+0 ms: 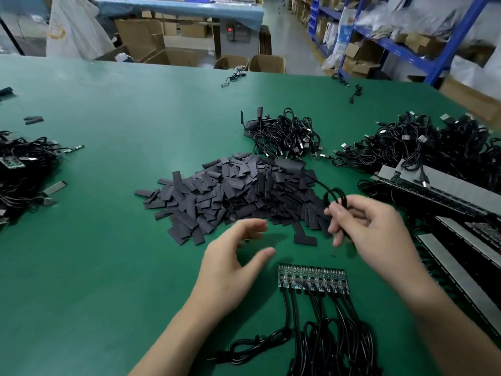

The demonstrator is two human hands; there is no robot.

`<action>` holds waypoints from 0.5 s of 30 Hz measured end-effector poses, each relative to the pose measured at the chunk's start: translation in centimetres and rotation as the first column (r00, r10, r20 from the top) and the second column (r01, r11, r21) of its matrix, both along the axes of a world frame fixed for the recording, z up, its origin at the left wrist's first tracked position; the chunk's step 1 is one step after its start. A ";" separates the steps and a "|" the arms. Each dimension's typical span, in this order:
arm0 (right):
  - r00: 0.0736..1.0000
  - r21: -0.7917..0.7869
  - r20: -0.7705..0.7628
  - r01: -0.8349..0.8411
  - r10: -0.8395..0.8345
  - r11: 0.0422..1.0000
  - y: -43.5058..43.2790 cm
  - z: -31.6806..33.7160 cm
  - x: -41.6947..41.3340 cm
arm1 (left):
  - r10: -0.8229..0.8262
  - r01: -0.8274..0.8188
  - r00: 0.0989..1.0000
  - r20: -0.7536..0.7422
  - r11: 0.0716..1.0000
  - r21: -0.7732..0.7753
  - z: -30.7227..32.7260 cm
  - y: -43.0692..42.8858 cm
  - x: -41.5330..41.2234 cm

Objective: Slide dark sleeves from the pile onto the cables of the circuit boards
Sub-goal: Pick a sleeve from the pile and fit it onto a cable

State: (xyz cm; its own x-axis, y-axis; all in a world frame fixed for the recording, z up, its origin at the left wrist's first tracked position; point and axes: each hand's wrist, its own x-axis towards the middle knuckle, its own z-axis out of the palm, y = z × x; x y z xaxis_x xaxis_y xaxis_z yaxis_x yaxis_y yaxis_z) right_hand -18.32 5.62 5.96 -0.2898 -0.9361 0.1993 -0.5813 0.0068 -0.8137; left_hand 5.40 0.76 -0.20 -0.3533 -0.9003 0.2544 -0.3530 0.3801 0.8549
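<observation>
A big pile of flat dark sleeves (233,191) lies mid-table on the green mat (108,267). In front of it sits a row of several small circuit boards (311,279), side by side, their black cables (325,343) trailing toward me. My right hand (374,229) holds a looped black cable (334,198) at the pile's right edge; that cable runs up to a sleeved piece (291,166) on the pile. My left hand (230,261) hovers blurred left of the boards, thumb and fingers spread, holding nothing.
A heap of coiled black cables (284,135) lies behind the sleeves, a larger heap (423,147) at right. Long strips of boards (444,196) fill the right edge. Another cable heap (21,169) sits far left. Boxes and shelving stand beyond the table.
</observation>
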 end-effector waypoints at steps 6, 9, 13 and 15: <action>0.965 -0.070 -0.205 0.156 -0.167 0.985 -12.1 5.1 -1.5 | -0.137 0.246 0.847 0.514 0.958 -0.149 0.0 0.6 -0.1; 0.931 0.000 -0.302 0.213 -0.203 0.977 -19.1 7.3 -2.5 | -0.163 0.290 0.817 0.553 0.945 -0.150 -0.2 0.6 -0.1; 0.908 0.146 -0.397 0.209 -0.137 0.967 -23.5 8.7 -2.9 | -0.206 0.333 0.815 0.542 0.932 -0.146 -0.5 0.6 -0.2; 0.912 0.111 -0.397 0.163 -0.107 0.980 -22.6 8.3 -2.6 | -0.243 0.335 0.847 0.473 0.934 -0.121 -0.4 0.6 -0.3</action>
